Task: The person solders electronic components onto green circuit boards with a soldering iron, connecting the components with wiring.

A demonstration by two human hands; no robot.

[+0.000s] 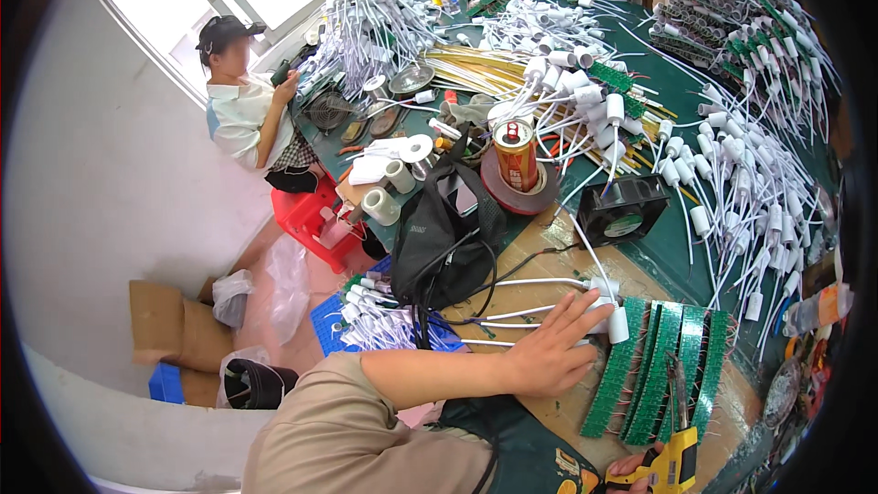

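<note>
My left hand (558,348) lies palm down over the cardboard, fingers stretched out, its tips by several white cylindrical caps with white wires. One white cap (619,325) sticks out past the fingertips and rests beside the green circuit board strips (672,357). These strips lie side by side, with thin wire ends along their edges. At the lower edge, my right hand (631,474) is closed around a yellow and black soldering gun (675,465). Its metal tip points up over the strips. Whatever lies beneath my left palm is hidden.
Behind my left hand sit a black bag (448,229), a drink can (517,155) on a dark round reel, and a small black fan (625,209). Piles of wired white caps (759,183) cover the right side. Two people work across the table, near a red stool (315,220).
</note>
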